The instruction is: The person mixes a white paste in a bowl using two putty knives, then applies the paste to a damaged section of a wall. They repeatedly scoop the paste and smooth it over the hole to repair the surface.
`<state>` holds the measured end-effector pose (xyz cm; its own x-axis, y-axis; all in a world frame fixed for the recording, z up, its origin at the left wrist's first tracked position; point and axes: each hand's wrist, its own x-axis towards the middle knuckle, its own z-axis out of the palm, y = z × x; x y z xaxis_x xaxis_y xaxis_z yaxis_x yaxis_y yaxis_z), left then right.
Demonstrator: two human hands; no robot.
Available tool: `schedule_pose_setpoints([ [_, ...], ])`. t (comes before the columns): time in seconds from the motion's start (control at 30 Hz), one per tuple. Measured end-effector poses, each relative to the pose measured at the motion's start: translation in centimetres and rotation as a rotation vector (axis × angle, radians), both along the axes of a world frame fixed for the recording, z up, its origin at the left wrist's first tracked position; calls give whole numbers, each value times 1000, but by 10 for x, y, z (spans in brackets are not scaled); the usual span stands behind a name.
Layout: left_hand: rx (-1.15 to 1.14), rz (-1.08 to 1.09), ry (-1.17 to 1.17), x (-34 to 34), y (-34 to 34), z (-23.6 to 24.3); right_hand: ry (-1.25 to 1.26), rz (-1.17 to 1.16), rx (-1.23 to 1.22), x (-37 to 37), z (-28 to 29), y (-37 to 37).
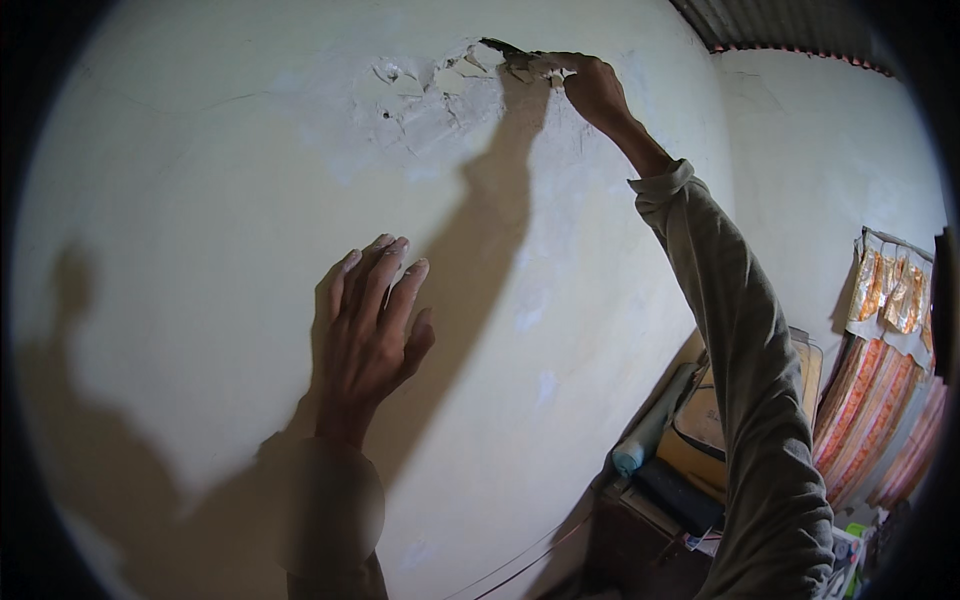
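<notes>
High on the pale wall my right hand is closed on a thin dark tool, possibly a scraper. Its narrow end touches the upper edge of a patch of peeling plaster. The tool's handle is mostly hidden by my fingers. Cracked, lifted flakes and small dark holes mark this patch, with whitish smears around it. Lower and to the left, my left hand rests at the wall with fingers stretched out and nothing in it. Whitish dust coats its fingertips.
At lower right, below my right arm, stand a yellow-brown case and a rolled blue-green item on a dark piece of furniture. A patterned orange and red curtain hangs farther right. Corrugated roofing shows at top right.
</notes>
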<state>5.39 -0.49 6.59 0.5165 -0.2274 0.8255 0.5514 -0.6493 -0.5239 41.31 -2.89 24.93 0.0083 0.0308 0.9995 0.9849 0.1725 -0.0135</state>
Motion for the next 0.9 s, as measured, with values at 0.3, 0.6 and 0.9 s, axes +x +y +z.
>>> schedule_pose_setpoints([
  [0.3, -10, -6, 4, 2, 0, 1, -5, -122, 7, 12, 0, 16],
  [0.6, -11, 15, 13, -3, -4, 5, 23, -34, -41, -7, -5, 10],
  [0.9, -20, -14, 1, 4, -1, 4, 54, 88, 71, 0, -10, -15],
])
